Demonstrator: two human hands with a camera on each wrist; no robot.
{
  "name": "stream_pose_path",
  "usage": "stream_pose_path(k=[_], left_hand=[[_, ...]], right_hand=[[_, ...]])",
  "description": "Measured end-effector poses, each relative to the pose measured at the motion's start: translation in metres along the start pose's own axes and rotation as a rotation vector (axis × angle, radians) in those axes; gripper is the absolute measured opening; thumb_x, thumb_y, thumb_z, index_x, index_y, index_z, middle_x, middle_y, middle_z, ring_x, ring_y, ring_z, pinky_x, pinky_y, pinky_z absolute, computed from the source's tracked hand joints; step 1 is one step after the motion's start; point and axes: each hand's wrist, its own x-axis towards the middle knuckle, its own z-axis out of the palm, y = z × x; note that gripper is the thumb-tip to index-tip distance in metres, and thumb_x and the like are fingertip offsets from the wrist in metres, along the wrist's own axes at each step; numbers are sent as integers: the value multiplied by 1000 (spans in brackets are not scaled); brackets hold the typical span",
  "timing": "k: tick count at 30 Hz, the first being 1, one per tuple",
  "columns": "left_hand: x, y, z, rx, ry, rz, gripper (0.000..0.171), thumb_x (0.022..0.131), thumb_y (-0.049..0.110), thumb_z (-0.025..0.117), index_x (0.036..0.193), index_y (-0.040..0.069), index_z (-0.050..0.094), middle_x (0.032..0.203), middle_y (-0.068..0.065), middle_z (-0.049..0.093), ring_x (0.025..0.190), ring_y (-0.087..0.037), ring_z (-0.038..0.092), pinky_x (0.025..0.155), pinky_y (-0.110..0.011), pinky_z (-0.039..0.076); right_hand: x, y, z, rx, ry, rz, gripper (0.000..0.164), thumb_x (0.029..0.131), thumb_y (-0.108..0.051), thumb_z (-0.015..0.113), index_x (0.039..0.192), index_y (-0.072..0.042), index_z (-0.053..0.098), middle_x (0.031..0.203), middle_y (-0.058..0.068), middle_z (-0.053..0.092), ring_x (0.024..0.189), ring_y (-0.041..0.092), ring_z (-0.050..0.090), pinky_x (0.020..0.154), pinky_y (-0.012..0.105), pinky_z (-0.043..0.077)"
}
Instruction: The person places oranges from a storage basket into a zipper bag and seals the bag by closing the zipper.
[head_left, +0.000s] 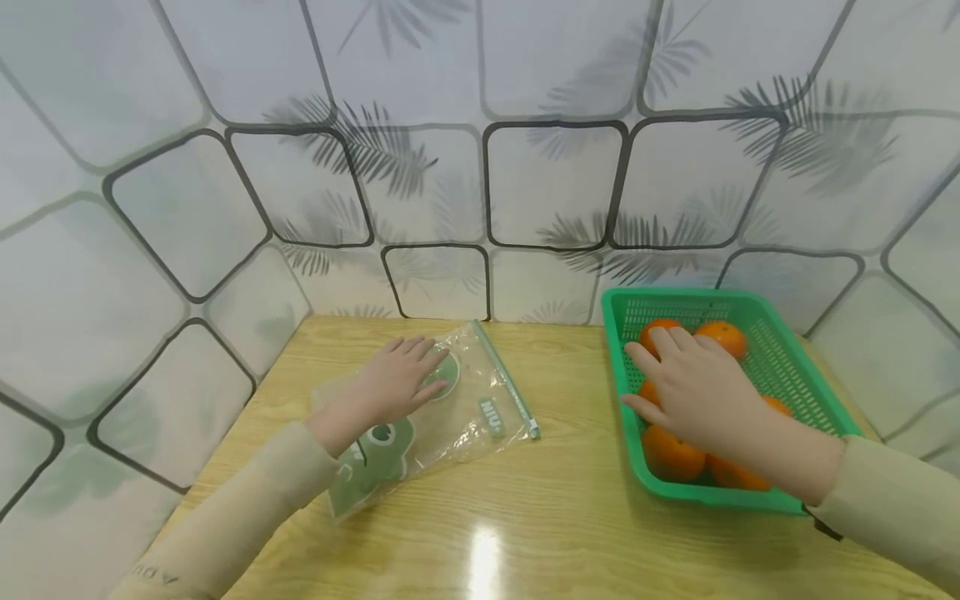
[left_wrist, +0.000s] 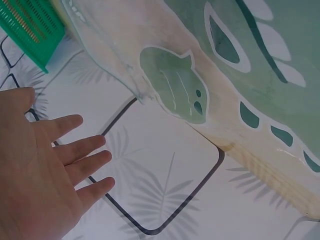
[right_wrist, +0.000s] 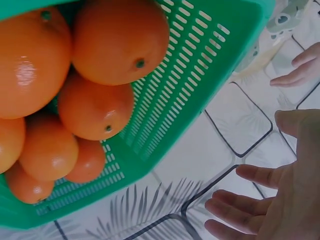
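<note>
The fingers of my left hand (head_left: 393,383) are released and outstretched, hovering over a clear zip bag (head_left: 442,429) printed with green cartoon shapes; the bag lies flat beneath them, its zip slider (head_left: 534,430) off to their right. My right hand (head_left: 697,392) hovers with its fingers loosely extended and parted above a green basket (head_left: 795,383). Oranges (head_left: 673,454) sit inside it, below and around those fingers. Under both hands spreads the wooden table (head_left: 540,500).

Free gap — between bag (head_left: 467,392) and basket (head_left: 720,495)
</note>
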Motion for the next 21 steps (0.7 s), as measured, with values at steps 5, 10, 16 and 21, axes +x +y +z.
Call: stream_pose_path(k=[5, 10, 16, 21], left_hand=[[-4, -3, -1, 9, 19, -7, 60, 111, 42, 48, 158, 5, 47, 160, -25, 48, 151, -45, 45, 127, -61, 32], [-10, -6, 0, -8, 23, -32, 60, 111, 41, 49, 158, 4, 47, 161, -26, 47, 151, -46, 44, 127, -61, 32], [-17, -9, 5, -5, -11, -60, 64, 110, 44, 50, 160, 5, 44, 162, -26, 45, 152, -45, 43, 127, -60, 31], [-20, -10, 9, -10, -32, -73, 65, 109, 45, 50, 161, 5, 43, 164, -25, 44, 152, -45, 43, 128, -58, 31]], right_hand=[[13, -9, 5, -4, -35, 10, 62, 90, -53, 79, 124, -2, 66, 108, 21, 63, 87, 34, 60, 68, 44, 54], [28, -17, 8, 16, -64, 18, 61, 92, -53, 76, 125, -2, 67, 103, 17, 61, 85, 31, 56, 67, 40, 53], [48, -25, 14, 72, -148, 45, 61, 96, -52, 72, 133, -3, 66, 113, 22, 66, 92, 34, 60, 75, 45, 57], [61, -28, 21, 97, -212, 73, 63, 98, -52, 70, 138, -4, 63, 122, 23, 65, 101, 36, 62, 79, 47, 58]])
